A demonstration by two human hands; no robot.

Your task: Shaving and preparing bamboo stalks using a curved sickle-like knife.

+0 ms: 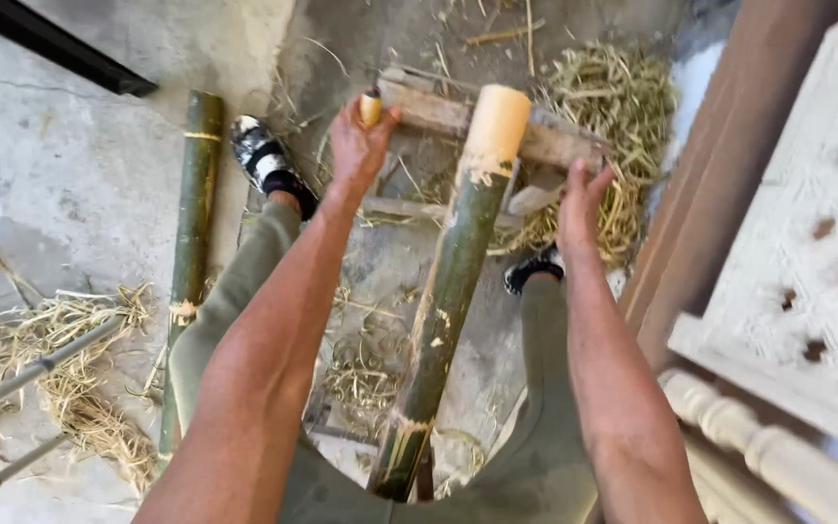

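I see a thick green bamboo pole (pixel 443 291) running between my legs, its near end low in the view and its pale, stripped far end propped on a rough wooden frame of grey planks (pixel 438 114). My left hand (pixel 359 146) is out at the far left of that frame, fingers closed around a small yellowish wooden handle (pixel 370 107) that sticks up from its fist. My right hand (pixel 582 202) is well apart from it, on the other side of the pole, with fingers spread; it is up against a flat grey blade-like piece (pixel 535 199) lying by the frame, though I cannot tell whether it actually grips it.

A second green bamboo pole (pixel 191 243) lies on the concrete floor (pixel 70 165) to the left, beside my left leg and black-and-white shoe (pixel 259 155). Heaps of pale bamboo shavings (pixel 623 107) crowd the far right just behind the frame, and more shavings are strewn under the pole and at the left edge, where thin grey rods (pixel 36 369) lie across them. A carved white balustrade (pixel 778 456) and a brown post (pixel 720 165) close in tightly on the right, next to my right arm.
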